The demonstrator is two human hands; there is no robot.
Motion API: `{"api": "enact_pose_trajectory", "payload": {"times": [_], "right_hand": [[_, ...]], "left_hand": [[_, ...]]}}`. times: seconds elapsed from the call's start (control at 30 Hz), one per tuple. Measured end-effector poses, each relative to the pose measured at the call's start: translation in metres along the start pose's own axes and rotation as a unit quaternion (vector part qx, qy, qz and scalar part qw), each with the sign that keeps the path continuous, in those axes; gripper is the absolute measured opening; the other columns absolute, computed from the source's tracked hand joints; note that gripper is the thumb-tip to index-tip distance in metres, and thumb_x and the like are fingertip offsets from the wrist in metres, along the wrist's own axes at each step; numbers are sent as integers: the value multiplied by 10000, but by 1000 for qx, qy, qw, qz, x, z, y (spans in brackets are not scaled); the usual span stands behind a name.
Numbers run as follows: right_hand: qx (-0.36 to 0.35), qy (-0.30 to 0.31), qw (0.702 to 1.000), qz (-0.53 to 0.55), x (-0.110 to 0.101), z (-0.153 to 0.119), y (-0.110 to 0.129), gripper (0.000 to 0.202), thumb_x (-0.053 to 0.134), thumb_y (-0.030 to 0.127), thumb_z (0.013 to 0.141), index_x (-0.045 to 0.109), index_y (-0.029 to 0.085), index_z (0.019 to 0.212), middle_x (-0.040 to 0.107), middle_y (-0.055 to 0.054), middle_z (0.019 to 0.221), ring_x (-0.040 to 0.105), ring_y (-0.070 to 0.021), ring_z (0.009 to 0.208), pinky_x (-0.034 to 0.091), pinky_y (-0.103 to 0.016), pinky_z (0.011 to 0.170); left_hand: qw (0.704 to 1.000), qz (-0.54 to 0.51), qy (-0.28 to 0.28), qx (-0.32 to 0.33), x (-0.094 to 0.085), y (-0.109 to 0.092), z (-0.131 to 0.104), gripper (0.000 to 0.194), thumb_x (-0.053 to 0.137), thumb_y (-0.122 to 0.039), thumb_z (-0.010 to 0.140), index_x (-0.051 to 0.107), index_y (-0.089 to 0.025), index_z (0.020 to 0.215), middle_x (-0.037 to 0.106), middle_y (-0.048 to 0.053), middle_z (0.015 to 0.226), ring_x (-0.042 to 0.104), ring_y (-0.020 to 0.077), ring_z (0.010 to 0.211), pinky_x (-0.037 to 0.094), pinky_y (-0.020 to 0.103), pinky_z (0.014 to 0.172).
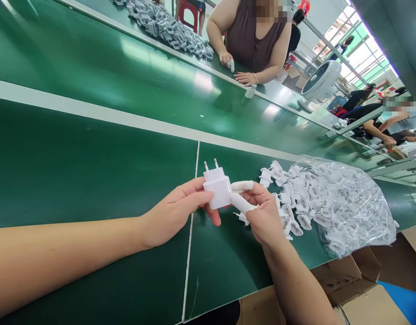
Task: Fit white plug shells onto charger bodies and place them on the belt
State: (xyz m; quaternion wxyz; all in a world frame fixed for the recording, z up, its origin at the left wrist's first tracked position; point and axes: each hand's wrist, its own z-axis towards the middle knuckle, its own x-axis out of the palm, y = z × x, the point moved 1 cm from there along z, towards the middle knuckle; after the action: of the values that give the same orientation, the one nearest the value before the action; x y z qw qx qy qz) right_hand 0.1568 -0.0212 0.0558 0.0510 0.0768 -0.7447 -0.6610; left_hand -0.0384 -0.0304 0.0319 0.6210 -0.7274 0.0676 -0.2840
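Note:
A white two-pin plug adapter [219,188] is held above the green table, its metal pins pointing up. My left hand [181,205] grips its left side between thumb and fingers. At its right side is my right hand [258,207], with white covers on thumb and index finger; these two fingertips touch the adapter's right edge. Just right of my right hand lies a pile of white plug parts [296,198] on the table. One small pinned part [242,218] lies partly hidden below my right fingers.
A clear plastic bag [360,207] of white parts sits at the right, above open cardboard boxes [370,304]. Across the green belt [127,76], a person [255,45] sits near another pile [170,29]. A white fan [321,81] stands farther right.

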Motion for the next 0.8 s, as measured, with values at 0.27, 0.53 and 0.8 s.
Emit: {"api": "enact_pose_trajectory", "payload": {"times": [0.27,0.53,0.8], "right_hand": [[-14,-11,1000,-21,-1,-1,0,227,856,310,743,748,251,934,758,6,837,692,-144,747,564,-254,658],[-36,1,999,-40,-1,-3,-1,220,822,299,781,732,232,971,774,-7,835,736,-174,792,596,-293,714],[-128,-10,973,-190,-2,-3,-10,242,715,185,763,724,234,1000,764,-26,913,735,-199,852,602,-319,777]], "left_hand": [[997,42,-3,60,0,-3,-3,333,399,-327,1045,573,-150,1267,724,45,801,641,221,863,491,385,916],[975,149,-16,162,-5,4,-3,339,496,-335,1022,575,-200,1324,671,76,1038,687,196,812,565,322,771],[996,55,-59,39,-2,9,9,366,533,-486,980,575,-183,1181,628,34,887,598,164,727,504,295,664]]}}
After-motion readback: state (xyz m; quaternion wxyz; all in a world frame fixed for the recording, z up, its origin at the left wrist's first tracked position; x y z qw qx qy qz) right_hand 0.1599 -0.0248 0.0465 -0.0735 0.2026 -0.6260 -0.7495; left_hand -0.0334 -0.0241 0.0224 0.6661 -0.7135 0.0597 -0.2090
